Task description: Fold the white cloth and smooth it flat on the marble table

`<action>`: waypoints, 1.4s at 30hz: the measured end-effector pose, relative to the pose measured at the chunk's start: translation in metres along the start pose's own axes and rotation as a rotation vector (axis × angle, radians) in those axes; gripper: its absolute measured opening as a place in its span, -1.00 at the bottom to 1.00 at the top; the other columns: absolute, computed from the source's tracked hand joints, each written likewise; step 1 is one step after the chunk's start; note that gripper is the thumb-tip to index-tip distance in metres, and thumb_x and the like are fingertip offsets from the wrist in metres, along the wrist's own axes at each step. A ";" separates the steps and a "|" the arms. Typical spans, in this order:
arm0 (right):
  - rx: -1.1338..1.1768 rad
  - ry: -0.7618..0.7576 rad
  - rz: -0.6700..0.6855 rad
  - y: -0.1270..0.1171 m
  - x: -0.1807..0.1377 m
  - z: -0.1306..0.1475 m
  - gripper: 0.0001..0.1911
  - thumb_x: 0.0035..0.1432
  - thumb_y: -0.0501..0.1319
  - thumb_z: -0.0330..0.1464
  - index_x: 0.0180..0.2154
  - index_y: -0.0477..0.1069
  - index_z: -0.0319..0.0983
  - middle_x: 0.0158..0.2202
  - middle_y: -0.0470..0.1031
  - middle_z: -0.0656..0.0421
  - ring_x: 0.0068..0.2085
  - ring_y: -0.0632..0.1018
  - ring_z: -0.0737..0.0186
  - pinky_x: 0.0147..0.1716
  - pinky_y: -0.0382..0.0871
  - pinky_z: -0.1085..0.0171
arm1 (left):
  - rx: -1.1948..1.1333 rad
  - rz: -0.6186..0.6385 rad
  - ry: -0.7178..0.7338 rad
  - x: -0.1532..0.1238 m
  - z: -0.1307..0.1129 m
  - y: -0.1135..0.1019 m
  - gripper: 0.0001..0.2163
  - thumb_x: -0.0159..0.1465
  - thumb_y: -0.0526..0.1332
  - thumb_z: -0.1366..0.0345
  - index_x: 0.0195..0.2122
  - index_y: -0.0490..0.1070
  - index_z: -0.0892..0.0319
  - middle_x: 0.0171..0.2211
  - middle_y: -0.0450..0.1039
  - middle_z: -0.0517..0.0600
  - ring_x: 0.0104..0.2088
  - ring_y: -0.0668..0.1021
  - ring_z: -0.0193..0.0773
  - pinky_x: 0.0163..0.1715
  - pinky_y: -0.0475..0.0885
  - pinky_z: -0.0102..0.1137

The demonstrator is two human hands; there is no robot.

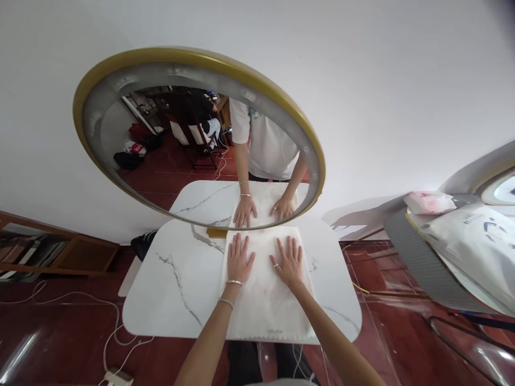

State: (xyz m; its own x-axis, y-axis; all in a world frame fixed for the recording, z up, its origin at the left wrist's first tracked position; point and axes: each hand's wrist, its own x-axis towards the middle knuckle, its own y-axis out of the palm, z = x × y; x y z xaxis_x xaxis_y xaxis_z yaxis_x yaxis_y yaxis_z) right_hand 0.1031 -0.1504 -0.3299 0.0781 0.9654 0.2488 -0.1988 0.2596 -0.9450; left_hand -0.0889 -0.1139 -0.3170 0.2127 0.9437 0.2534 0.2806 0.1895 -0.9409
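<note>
A white cloth [267, 305] lies spread on the marble-patterned table [161, 289], its near edge reaching the table's front edge. My left hand [240, 260] rests flat on the cloth's left side, fingers stretched toward the mirror. On the right side of the cloth my right hand [288, 262] lies flat too, with its fingers spread and a ring on one finger. Neither hand grips anything. Small dark marks show on the cloth near its front edge.
A round gold-rimmed mirror [193, 53] stands at the table's back, reflecting both hands and a seated person. At left is a wooden shelf [88, 254] with books. White cables and a power strip [119, 377] lie on the red floor. To the right, a grey surface [426, 268] holds a white bag [470, 236].
</note>
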 end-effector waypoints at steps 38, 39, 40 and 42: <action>0.139 -0.264 -0.028 0.041 -0.005 0.173 -0.34 0.34 -0.02 -0.35 0.37 -0.24 -0.20 0.38 -0.12 -0.05 0.38 -0.08 0.00 0.26 -0.01 -0.13 | -0.020 0.149 0.286 -0.101 0.129 -0.065 -0.42 0.27 0.15 0.06 0.31 0.10 -0.01 0.35 0.00 0.12 0.32 0.13 0.00 0.24 0.03 -0.04; 0.155 -0.279 -0.035 0.043 -0.009 0.183 -0.35 0.33 -0.04 -0.40 0.37 -0.25 -0.21 0.37 -0.05 -0.04 0.38 -0.04 0.04 0.27 0.01 -0.10 | -0.009 0.151 0.279 -0.103 0.137 -0.068 -0.42 0.27 0.14 0.06 0.31 0.11 -0.01 0.35 0.00 0.12 0.32 0.14 0.00 0.24 0.04 -0.05; 0.166 -0.294 -0.038 0.042 -0.015 0.189 -0.34 0.32 -0.06 -0.44 0.37 -0.26 -0.21 0.35 0.01 -0.03 0.37 0.00 0.08 0.27 0.04 -0.06 | -0.004 0.151 0.273 -0.104 0.143 -0.071 -0.43 0.27 0.14 0.06 0.31 0.11 -0.01 0.35 0.00 0.12 0.32 0.14 0.00 0.24 0.05 -0.05; 0.170 -0.321 -0.024 0.036 -0.031 0.190 -0.32 0.30 -0.08 -0.50 0.37 -0.27 -0.19 0.34 0.07 0.02 0.36 0.06 0.14 0.27 0.08 0.01 | -0.006 0.149 0.259 -0.105 0.146 -0.073 -0.42 0.27 0.14 0.07 0.31 0.10 -0.01 0.36 -0.01 0.11 0.33 0.13 0.01 0.25 0.03 -0.04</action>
State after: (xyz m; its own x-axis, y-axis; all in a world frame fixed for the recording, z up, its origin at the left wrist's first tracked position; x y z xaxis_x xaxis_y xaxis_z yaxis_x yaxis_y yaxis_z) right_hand -0.0916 -0.1665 -0.3313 -0.2204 0.9106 0.3495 -0.3623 0.2562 -0.8962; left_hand -0.2685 -0.1872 -0.3078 0.4837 0.8601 0.1622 0.2341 0.0514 -0.9709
